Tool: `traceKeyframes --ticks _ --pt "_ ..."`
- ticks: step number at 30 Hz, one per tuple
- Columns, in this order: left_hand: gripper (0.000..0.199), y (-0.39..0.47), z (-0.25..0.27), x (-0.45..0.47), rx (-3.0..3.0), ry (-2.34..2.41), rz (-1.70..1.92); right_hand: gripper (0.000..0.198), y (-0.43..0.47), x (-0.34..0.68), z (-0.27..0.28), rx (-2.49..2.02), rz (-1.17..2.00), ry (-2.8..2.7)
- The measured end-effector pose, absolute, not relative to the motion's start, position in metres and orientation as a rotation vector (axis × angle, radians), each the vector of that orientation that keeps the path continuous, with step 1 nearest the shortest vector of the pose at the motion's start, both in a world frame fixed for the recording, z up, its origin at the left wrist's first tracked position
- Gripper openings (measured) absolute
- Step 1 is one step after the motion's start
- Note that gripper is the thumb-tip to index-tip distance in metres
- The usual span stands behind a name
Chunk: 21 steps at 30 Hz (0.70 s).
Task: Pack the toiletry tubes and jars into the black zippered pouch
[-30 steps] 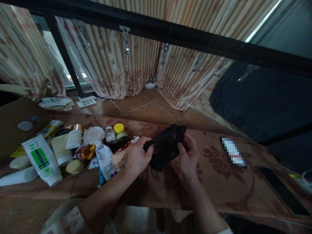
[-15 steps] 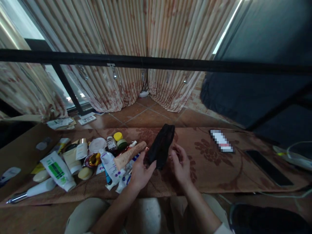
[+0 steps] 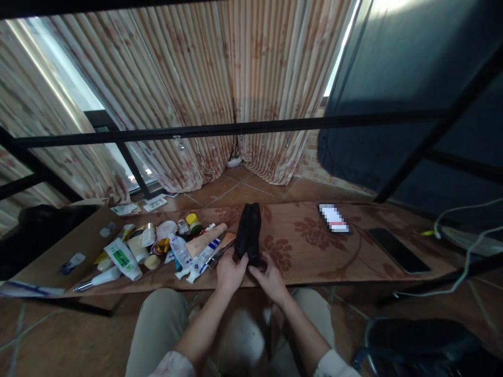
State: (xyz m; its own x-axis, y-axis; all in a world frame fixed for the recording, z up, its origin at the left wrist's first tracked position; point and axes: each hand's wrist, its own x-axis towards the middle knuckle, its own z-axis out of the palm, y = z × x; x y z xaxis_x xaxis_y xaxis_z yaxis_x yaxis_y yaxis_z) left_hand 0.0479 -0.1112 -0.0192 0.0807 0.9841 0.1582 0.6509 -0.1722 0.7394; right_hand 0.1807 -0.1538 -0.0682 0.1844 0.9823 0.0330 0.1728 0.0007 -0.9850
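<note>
A long black pouch (image 3: 249, 230) stands over the brown patterned cloth in front of me, its near end between both hands. My left hand (image 3: 231, 269) is closed on its near left corner, thumb on top. My right hand (image 3: 269, 277) pinches the near right corner with thumb and fingers. Just left of the pouch lie a beige tube (image 3: 206, 240), a white and blue tube (image 3: 203, 260) and a white and purple tube (image 3: 181, 252). Whatever is inside the pouch is hidden.
Several jars and tubes crowd the left, among them a white and green tube (image 3: 123, 259) and a yellow-lidded jar (image 3: 191, 219). Beyond them stands a cardboard box (image 3: 74, 246). To the right lie a phone with a lit screen (image 3: 334, 218) and a dark phone (image 3: 398, 250). A black rail (image 3: 275, 125) crosses behind.
My right hand was apart from the pouch and now grips its near corner. The pouch has turned more upright and straight ahead. My view has tilted and drawn back.
</note>
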Motion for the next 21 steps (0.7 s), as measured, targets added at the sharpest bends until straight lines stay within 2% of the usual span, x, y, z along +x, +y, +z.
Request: traceKeyframes --ticks 8,14,21 --pt "0.023 -0.142 -0.026 0.075 1.752 1.731 0.978 0.038 -0.154 0.194 -0.070 -1.428 0.894 -1.377" --pt "0.026 -0.140 -0.033 0.073 1.702 1.658 1.001 0.036 -0.151 0.195 -0.073 -1.410 0.831 -1.358" --pt "0.034 -0.129 -0.039 0.069 1.698 1.725 0.794 0.029 -0.147 0.196 -0.080 -1.371 0.966 -1.239"
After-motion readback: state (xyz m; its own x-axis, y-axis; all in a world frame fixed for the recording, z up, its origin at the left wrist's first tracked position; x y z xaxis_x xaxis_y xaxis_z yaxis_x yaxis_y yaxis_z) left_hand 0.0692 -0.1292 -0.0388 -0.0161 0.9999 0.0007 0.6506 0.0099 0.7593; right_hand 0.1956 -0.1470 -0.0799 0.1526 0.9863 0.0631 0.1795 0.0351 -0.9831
